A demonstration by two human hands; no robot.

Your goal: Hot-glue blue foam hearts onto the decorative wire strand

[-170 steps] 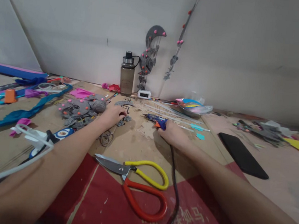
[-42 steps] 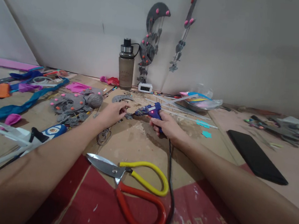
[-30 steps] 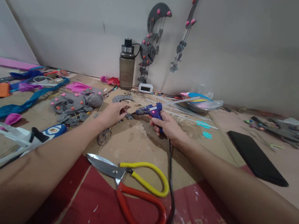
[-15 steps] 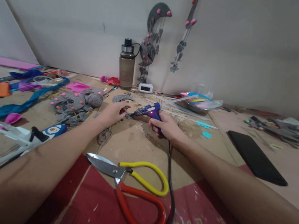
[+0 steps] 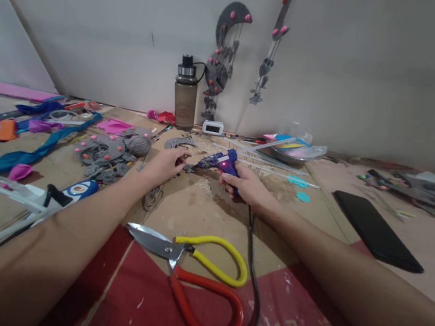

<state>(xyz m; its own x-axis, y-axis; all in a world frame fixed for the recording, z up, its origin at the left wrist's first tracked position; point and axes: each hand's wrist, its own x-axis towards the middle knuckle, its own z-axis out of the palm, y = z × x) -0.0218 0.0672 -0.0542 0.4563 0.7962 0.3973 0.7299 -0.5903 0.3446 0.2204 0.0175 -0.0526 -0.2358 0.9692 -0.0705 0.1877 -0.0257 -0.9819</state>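
My right hand [image 5: 246,186] is wrapped round the handle of a blue glue gun [image 5: 226,161] with a small red light. Its nozzle points left, close to a small dark grey felt piece [image 5: 189,169]. My left hand [image 5: 171,163] is closed, its fingertips at the edge of that felt piece; the exact grip is partly hidden. Grey yarn [image 5: 153,198] lies loosely below the left wrist. Behind this hand rests a grey felt crescent [image 5: 179,142]. Nearer to me are large scissors [image 5: 207,258] with one yellow and one red handle, blades pointing left.
Left of my hands are a grey yarn ball [image 5: 140,145] and felt pieces with pink dots [image 5: 100,150]. A bottle [image 5: 185,100] and a small white clock [image 5: 212,127] stand by the wall. Glue sticks [image 5: 275,170] and a black phone [image 5: 377,230] lie right. The gun's cord [image 5: 253,270] runs toward me.
The view has shifted slightly. The glue gun in my right hand has moved a little to the right, and its nozzle stays close to the felt piece. My left hand has hardly moved.
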